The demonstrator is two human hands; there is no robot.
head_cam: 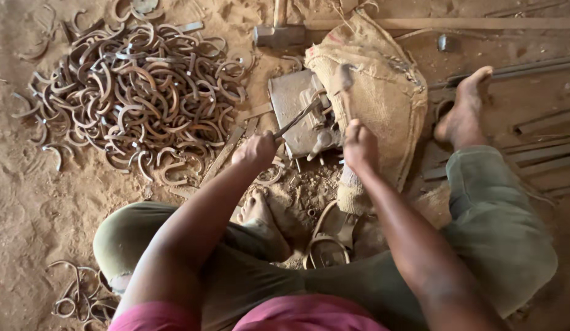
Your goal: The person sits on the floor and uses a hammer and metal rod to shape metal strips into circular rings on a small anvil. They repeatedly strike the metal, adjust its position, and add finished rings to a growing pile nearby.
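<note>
Two hands on tools here. Your left hand (255,150) is closed round the near end of thin metal tongs (297,117), fingers pressed together on the handles; the tongs run up and right to a steel block (294,101) set in the dirt floor (27,208). Can't tell what the tong tips pinch, too small and partly hidden. Your right hand (359,144) is a tight fist round a hammer handle, with the hammer (342,79) head blurred above the block, just left of the burlap sack (383,86).

Handling, as I judge it: the tongs look stiff, thin and light, so hold them at the very end, as you do now, well apart from the block. The hammer looks head-heavy, w/ wood likely dusty and a bit slick, so keep a full wrap low on the handle. The bent iron pieces (137,98) in the pile far left look rigid, heavy for their size, rough-edged, not fragile.

Bigger sledge (279,34) lies beyond the block, untouched. Your bare foot (260,211) sits near the block, close under the work; the other foot (462,113) is off right.
</note>
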